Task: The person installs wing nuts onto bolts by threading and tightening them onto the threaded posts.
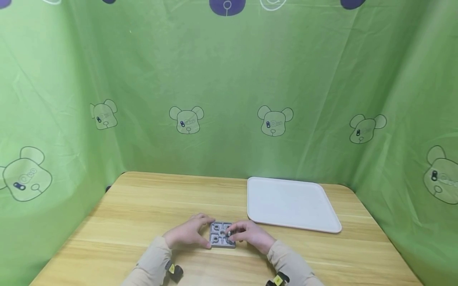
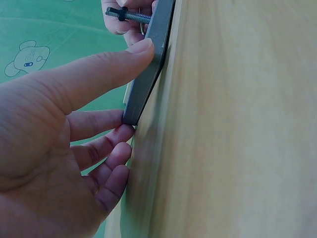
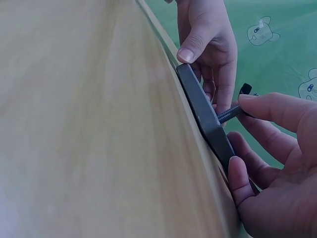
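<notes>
A grey square metal plate [image 1: 222, 245] with recessed sections and round holes lies on the table. My left hand [image 1: 189, 232] grips its left side, thumb at the near corner and fingers at the far one. From the plate rises a threaded bolt [image 3: 228, 115], fairly upright. Near the bolt's free end sits a small black nut [image 2: 120, 13] that looks winged. My right hand [image 1: 255, 236] pinches this nut between thumb and index finger, while its lower fingers rest by the plate's right edge. The right fingertips partly hide the nut.
A white rectangular tray [image 1: 291, 202] lies behind and to the right of the plate. The wooden table [image 1: 150, 198] has rounded far corners. Green curtain [image 1: 229, 151] printed with bear heads encloses the back and both sides.
</notes>
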